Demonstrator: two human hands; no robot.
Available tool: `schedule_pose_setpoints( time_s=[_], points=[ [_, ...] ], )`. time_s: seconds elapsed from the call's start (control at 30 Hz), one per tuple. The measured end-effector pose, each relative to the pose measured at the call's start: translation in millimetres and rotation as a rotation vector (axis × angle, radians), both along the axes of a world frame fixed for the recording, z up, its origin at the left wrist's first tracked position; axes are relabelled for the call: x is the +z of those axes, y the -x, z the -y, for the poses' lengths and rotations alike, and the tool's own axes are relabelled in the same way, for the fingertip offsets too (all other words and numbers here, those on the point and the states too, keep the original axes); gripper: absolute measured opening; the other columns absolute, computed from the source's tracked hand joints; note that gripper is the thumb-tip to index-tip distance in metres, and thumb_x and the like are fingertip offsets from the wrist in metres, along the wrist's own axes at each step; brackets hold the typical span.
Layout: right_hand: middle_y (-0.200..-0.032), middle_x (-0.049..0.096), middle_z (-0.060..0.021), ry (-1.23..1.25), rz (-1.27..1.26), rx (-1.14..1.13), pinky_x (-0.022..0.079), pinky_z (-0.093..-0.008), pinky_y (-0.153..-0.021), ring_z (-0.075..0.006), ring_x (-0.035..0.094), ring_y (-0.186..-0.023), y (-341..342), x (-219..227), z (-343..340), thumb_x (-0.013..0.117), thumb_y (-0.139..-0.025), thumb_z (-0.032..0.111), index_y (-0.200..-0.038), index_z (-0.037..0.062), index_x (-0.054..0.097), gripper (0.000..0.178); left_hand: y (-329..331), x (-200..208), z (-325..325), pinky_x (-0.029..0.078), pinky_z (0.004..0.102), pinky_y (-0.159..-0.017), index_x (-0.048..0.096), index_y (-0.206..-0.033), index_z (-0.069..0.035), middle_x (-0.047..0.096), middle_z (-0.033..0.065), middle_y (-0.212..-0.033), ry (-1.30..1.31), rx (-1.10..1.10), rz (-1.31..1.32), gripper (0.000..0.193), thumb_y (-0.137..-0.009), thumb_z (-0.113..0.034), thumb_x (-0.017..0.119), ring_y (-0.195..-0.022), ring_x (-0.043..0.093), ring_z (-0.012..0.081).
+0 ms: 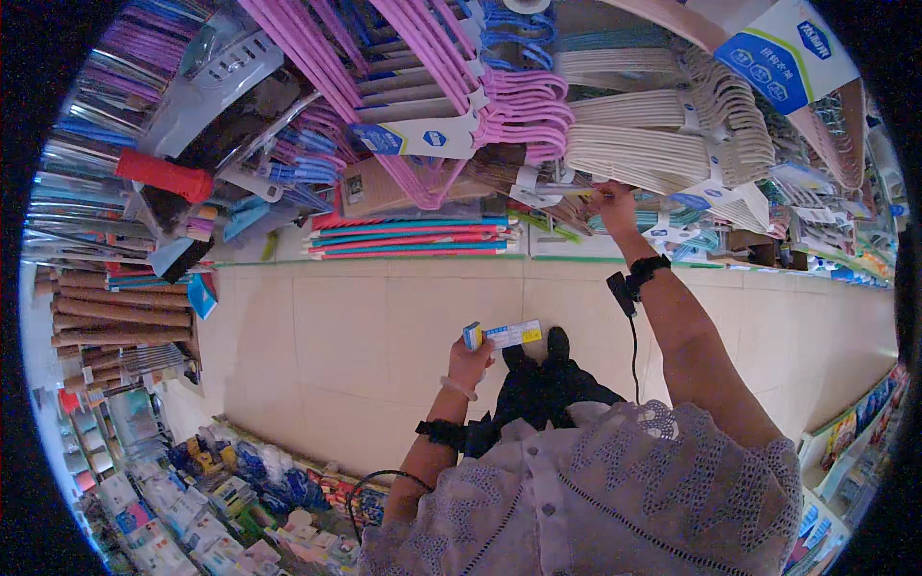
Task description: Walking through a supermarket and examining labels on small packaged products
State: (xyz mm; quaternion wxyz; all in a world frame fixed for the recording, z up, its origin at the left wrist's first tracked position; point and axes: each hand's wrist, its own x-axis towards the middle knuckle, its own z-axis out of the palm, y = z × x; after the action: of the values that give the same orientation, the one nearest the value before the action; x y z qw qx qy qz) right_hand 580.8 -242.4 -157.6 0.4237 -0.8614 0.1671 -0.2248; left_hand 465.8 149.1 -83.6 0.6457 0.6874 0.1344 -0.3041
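Note:
My left hand (471, 361) is closed round a small stack of price labels (514, 335), white and blue with a yellow end, held above the floor in front of my legs. My right arm reaches forward to the shelf. There my right hand (612, 205) is closed at the fingertips on a pale strip that looks like another price label (565, 189), just below a bundle of cream hangers (624, 144). Part of the strip is hard to make out. Left of it hang pink hangers (523, 106) with a white and blue card band.
Red and blue poles (413, 237) lie along the low shelf front. Brushes with a red handle (163, 176) hang at the left, above brown rolls (120, 307). Packaged goods (240, 490) fill a shelf behind me on the left. A cable (635, 360) hangs from my right wrist strap.

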Motion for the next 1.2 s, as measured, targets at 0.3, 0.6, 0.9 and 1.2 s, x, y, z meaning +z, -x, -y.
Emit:
schedule_pose_setpoints(
  time_s=[0.3,0.6,0.9,1.2],
  points=[
    [-0.072,0.058,-0.0071,-0.487,-0.214,-0.25,0.045,-0.0246,-0.042,-0.0176,0.062,-0.055,73.4,24.1,11.1,0.054,-0.08,0.007,-0.089,0.0029,0.05,0.01,8.1,-5.0,-1.5,0.04,0.0263,-0.04,0.052,-0.081,-0.001,0.052,0.004,-0.058,-0.028,-0.005,0.017,0.011,-0.077,-0.006,0.061,-0.045,0.049,0.0125],
    [-0.074,0.06,-0.01,-0.257,-0.922,-0.242,0.046,-0.0276,-0.042,-0.0189,0.061,-0.053,272.0,-72.0,55.2,0.053,-0.078,0.008,-0.088,0.0049,0.052,0.01,-7.6,22.5,20.1,0.04,0.0246,-0.04,0.051,-0.083,0.0,0.052,0.0044,-0.058,-0.045,-0.173,0.014,0.011,-0.077,-0.006,0.058,-0.045,0.049,0.011],
    [-0.085,0.062,-0.0101,-0.531,-0.618,-0.061,0.053,-0.0322,-0.057,-0.0199,0.061,-0.078,279.2,12.3,-13.4,0.061,-0.076,0.014,-0.103,0.0012,0.054,0.03,-0.2,18.6,44.0,0.041,0.0243,-0.042,0.053,-0.085,0.001,0.054,0.0047,-0.062,-0.123,-0.286,0.041,0.014,-0.077,-0.009,0.059,-0.046,0.05,0.0106],
    [-0.079,0.061,-0.0098,0.013,-0.537,0.788,0.047,-0.0364,-0.062,-0.0256,0.059,-0.073,181.3,115.9,-121.2,0.06,-0.076,0.025,-0.091,0.0076,0.06,0.024,0.7,16.7,63.7,0.046,0.0328,-0.058,0.053,-0.087,0.001,0.059,0.0118,-0.07,-0.21,-0.556,0.283,0.021,-0.075,-0.015,0.061,-0.061,0.058,0.0222]
  ],
)
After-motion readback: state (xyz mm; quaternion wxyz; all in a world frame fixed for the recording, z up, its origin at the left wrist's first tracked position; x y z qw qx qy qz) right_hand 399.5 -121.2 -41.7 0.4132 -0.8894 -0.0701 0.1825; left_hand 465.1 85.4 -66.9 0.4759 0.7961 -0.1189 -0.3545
